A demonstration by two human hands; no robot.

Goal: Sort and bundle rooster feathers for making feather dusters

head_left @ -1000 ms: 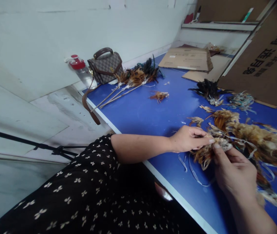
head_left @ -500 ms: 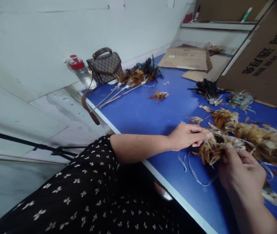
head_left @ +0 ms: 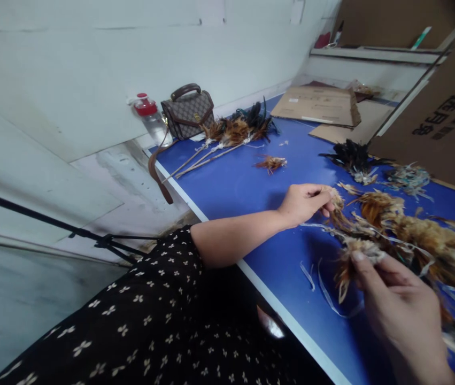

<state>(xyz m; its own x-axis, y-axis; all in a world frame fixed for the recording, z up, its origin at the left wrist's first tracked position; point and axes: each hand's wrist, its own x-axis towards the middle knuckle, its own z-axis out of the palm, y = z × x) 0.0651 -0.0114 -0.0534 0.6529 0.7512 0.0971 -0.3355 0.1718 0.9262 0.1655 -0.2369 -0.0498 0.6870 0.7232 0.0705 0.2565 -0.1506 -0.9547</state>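
Note:
My left hand [head_left: 304,205] pinches a small tuft of tan feathers [head_left: 336,202] over the blue table. Lower and to the right, my right hand [head_left: 406,302] is closed on a bunch of brown and cream feathers [head_left: 357,251], thumb on top at its pale base. Past both hands lies a pile of golden-brown feathers [head_left: 431,240], partly hidden by the right hand. A clear plastic strip [head_left: 327,297] curls on the table just left of my right hand. Black feathers [head_left: 351,158] and a grey-blue stringy clump [head_left: 409,177] lie farther back.
Feather bundles on sticks [head_left: 233,131] rest beside a patterned handbag [head_left: 189,113] and a red-capped bottle [head_left: 151,117] at the far left. A loose brown tuft [head_left: 271,163] lies mid-table. Flat cardboard [head_left: 317,104] is at the back; a large cardboard panel [head_left: 447,112] stands right. A black tripod leg [head_left: 51,214] is at left.
My hands have drawn apart: the left has moved up and away with its tuft, the right holds its bunch lower and nearer. The view has shifted slightly left.

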